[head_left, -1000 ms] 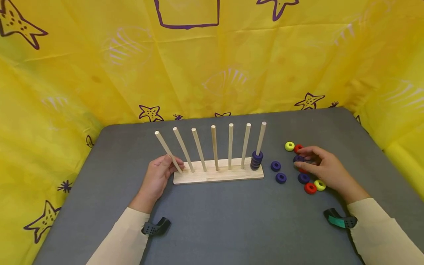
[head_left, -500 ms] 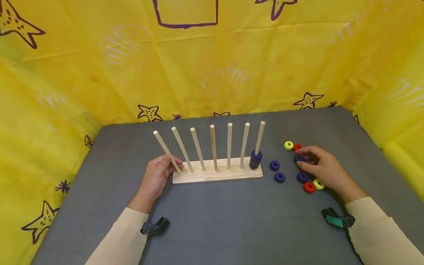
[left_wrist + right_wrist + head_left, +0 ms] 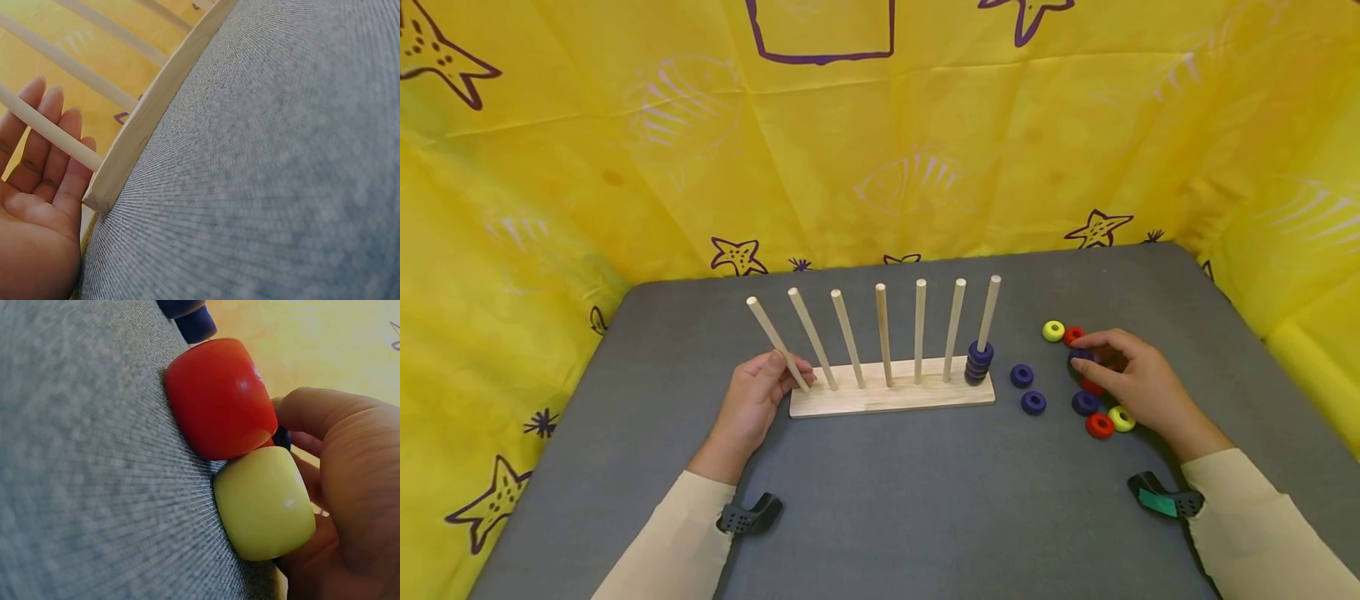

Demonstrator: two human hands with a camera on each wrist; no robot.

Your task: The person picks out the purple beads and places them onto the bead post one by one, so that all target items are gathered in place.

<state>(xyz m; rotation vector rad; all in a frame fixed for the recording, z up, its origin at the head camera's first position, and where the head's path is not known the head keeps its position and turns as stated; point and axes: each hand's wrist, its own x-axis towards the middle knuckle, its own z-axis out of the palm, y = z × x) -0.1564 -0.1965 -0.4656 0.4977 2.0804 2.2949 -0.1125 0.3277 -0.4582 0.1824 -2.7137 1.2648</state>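
Observation:
A wooden peg rack [image 3: 880,400] with several upright pegs stands mid-table. At its left end my left hand [image 3: 754,404] lies about the outermost peg [image 3: 777,342], thumb near side, other fingers behind. In the left wrist view those fingers [image 3: 57,147] look relaxed beside the base's end. Several dark blue rings [image 3: 979,363] sit stacked on the rightmost peg. To the right, my right hand [image 3: 1138,383] pinches a blue ring [image 3: 1081,356] between thumb and fingers. The right wrist view shows a red ring [image 3: 222,400] and a yellow ring [image 3: 265,503] in front of that hand, mostly hiding the pinched ring.
Two loose blue rings [image 3: 1022,375] lie between rack and right hand. Around that hand are a far yellow ring [image 3: 1053,332], a red ring [image 3: 1075,335], and more rings nearer me. A yellow patterned cloth [image 3: 820,167] hangs behind the grey table [image 3: 895,508].
The right fingers have closed on the blue ring and shifted it slightly away from me, exposing more of a red ring beneath the hand. My left hand and the rack stay put.

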